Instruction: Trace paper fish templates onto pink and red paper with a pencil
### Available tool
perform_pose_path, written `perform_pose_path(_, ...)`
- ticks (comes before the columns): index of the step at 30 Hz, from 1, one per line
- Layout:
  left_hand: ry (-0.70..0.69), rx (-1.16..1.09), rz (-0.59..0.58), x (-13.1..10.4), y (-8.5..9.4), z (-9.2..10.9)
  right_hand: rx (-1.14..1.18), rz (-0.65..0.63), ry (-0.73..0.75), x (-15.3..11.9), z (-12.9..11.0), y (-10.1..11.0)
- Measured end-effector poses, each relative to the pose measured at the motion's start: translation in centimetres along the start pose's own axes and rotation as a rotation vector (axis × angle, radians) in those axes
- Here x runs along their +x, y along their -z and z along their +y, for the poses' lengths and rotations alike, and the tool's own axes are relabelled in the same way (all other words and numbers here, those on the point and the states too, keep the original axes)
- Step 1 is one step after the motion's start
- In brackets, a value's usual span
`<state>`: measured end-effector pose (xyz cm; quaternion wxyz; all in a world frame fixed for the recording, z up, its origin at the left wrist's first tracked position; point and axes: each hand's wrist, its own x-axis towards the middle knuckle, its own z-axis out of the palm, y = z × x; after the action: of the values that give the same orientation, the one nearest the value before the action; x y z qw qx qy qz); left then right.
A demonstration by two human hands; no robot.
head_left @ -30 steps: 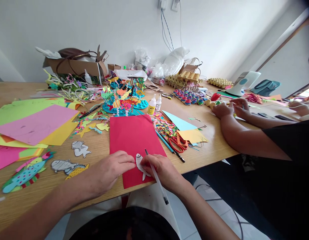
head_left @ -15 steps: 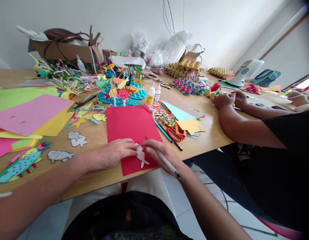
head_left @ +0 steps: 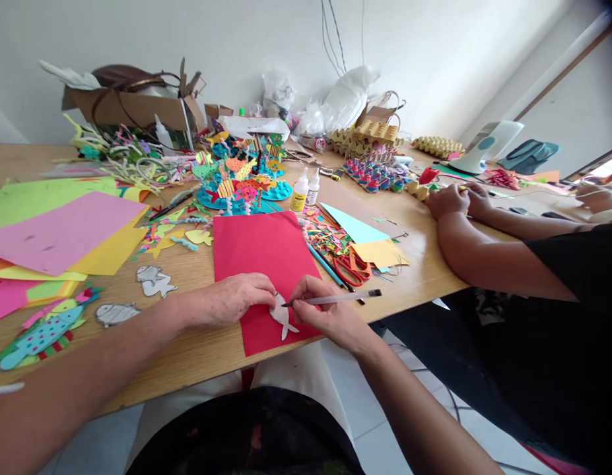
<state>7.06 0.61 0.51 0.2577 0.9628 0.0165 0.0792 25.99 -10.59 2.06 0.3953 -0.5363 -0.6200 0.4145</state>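
Note:
A white paper fish cutout lies on a red sheet at the table's near edge. The fingertips of my left hand pinch or press the fish's left edge against the sheet; exactly how is hard to see. My right hand is closed round a clear-barrelled pen, its dark tip touching or just over the fish's right edge. Left of the red sheet lie two more pale fish cutouts, one upper and one lower, the lower partly behind my left forearm.
Red scissors, pencils and paper scraps lie right of the sheet. Two glue bottles stand behind it, beside a colourful fish model. Coloured sheets are stacked left. A co-worker's hands rest on the table at right.
The pen has swung in my right hand from lying back along the wrist to pointing left, its tip now at the fish. My left hand stays nearly in place.

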Motion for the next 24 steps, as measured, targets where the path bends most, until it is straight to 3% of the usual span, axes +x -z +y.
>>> perform_pose_path(8,0.103,-0.046,0.001,-0.3,0.4,0.7,-0.112,-0.100,0.017,0.8,0.3,-0.9)
perform_pose_path(24,0.190,-0.108,0.019,0.1,0.5,0.3,-0.176,-0.131,0.028,1.9,1.7,-1.4)
